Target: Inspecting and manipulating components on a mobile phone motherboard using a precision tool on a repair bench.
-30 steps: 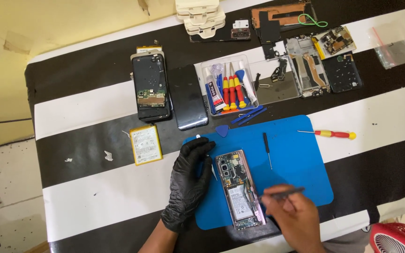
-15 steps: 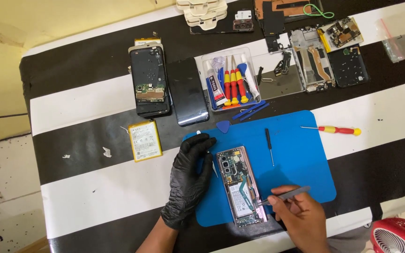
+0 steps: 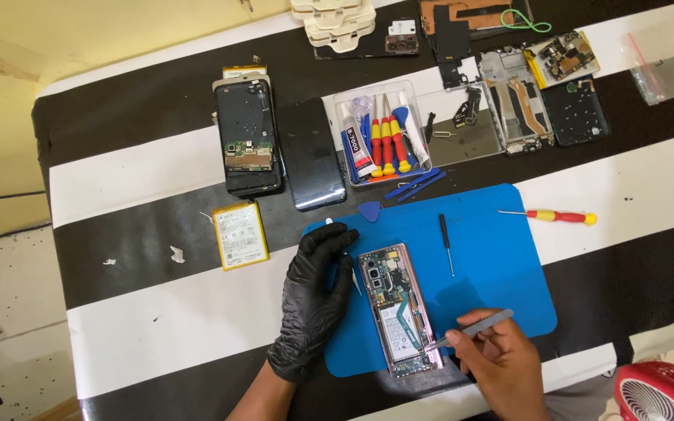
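Down on the blue work mat (image 3: 493, 265), an opened phone (image 3: 399, 309) is lying face down with its back cover off, its battery and circuit boards showing. The left hand (image 3: 313, 300), wearing a black glove, is resting flat just beside the phone's left edge, its fingers lying loosely spread and pointing up the mat, steadying the phone rather than pinching anything. The right hand (image 3: 501, 366), bare, is pinching a pair of metal tweezers (image 3: 470, 330) between thumb and fingers, and the tweezers' tips are touching the lower right part of the phone, near the battery.

Also lying on the mat are a slim black screwdriver (image 3: 447, 243) to the right of the phone and a blue triangular pick (image 3: 369, 210) at the mat's top edge. A red-and-yellow screwdriver (image 3: 551, 216) is lying just beyond the mat's right side. Further up the striped table (image 3: 118, 179), a clear tray (image 3: 341, 105) is holding a glue tube and small screwdrivers, with a dark glass panel (image 3: 310, 152) and another opened phone (image 3: 248, 136) to its left. A yellow-edged battery (image 3: 240, 235) is lying well apart to the left of the gloved hand. More phone frames and boards (image 3: 536, 86) are sitting along the far edge, and a red fan (image 3: 661, 394) is showing at the bottom right corner
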